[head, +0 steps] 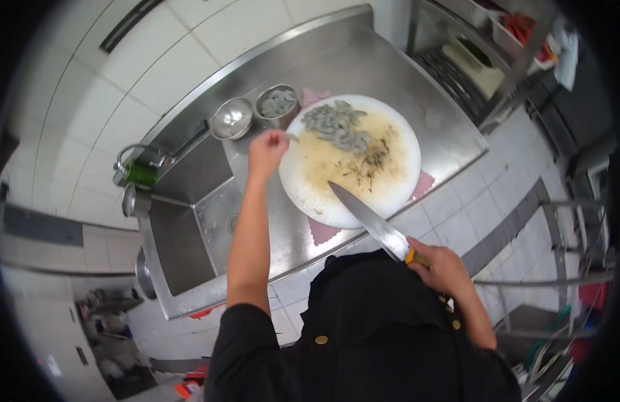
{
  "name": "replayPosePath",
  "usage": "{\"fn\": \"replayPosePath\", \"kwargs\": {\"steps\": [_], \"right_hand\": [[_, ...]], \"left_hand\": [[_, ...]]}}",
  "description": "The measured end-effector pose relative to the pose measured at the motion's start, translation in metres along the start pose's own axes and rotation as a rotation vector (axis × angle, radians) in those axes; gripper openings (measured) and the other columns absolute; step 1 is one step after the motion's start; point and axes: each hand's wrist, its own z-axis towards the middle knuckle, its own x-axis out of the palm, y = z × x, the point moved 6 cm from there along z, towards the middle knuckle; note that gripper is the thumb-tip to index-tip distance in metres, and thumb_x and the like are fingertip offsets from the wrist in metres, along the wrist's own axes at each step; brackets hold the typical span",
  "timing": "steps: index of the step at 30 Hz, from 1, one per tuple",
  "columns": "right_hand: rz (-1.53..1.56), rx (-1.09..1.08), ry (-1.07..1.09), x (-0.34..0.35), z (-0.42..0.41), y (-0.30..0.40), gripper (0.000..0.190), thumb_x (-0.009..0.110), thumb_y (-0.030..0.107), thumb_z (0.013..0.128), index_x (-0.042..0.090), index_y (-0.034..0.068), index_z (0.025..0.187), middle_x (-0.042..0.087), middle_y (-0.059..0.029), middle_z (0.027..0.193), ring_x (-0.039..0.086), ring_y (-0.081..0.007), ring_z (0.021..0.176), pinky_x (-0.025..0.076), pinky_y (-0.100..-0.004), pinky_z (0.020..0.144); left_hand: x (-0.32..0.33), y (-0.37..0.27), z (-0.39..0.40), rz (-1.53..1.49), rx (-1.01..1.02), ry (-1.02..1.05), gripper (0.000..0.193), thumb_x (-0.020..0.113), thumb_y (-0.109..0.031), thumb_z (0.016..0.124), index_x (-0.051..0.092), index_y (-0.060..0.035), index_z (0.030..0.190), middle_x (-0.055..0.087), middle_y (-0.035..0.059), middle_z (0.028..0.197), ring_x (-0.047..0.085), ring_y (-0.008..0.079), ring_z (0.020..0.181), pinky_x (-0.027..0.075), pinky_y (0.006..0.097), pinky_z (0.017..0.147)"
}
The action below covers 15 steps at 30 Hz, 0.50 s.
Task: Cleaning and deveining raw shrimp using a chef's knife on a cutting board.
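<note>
My left hand is raised at the left edge of a round white cutting board, close to a metal bowl of peeled shrimp. Its fingers pinch a small, blurred grey shrimp. A chef's knife is gripped by its yellow handle in my right hand, the blade slanting over the near rim with its tip above the board. Raw grey shrimp lie heaped on the board's far side. Beside them are dark scraps, perhaps shrimp veins.
An empty metal bowl stands left of the filled one. A steel sink with a faucet lies to the left. Pink cloth shows from under the board. A metal rack stands at the upper right.
</note>
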Motion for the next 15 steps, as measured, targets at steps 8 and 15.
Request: {"fn": "replayPosePath", "kwargs": {"steps": [8, 15], "right_hand": [[-0.012, -0.010, 0.025, 0.000, -0.006, 0.007, 0.060, 0.074, 0.022, 0.083, 0.054, 0.019, 0.140, 0.069, -0.0232, 0.100, 0.066, -0.0424, 0.092, 0.053, -0.0453, 0.081], [0.005, -0.024, 0.007, -0.001, -0.007, -0.001, 0.060, 0.075, 0.023, 0.083, 0.055, 0.019, 0.140, 0.070, -0.0211, 0.100, 0.066, -0.0420, 0.092, 0.054, -0.0439, 0.081]], "left_hand": [[-0.003, 0.012, 0.068, 0.355, -0.072, -0.294, 0.028, 0.065, -0.032, 0.088, 0.074, -0.0070, 0.097, 0.072, 0.0178, 0.090, 0.068, 0.0383, 0.086, 0.053, 0.0458, 0.077], [0.092, -0.027, 0.034, 0.453, -0.039, -0.041, 0.025, 0.071, -0.030, 0.081, 0.075, -0.0065, 0.091, 0.072, 0.0163, 0.090, 0.069, 0.0363, 0.087, 0.054, 0.0464, 0.076]]}}
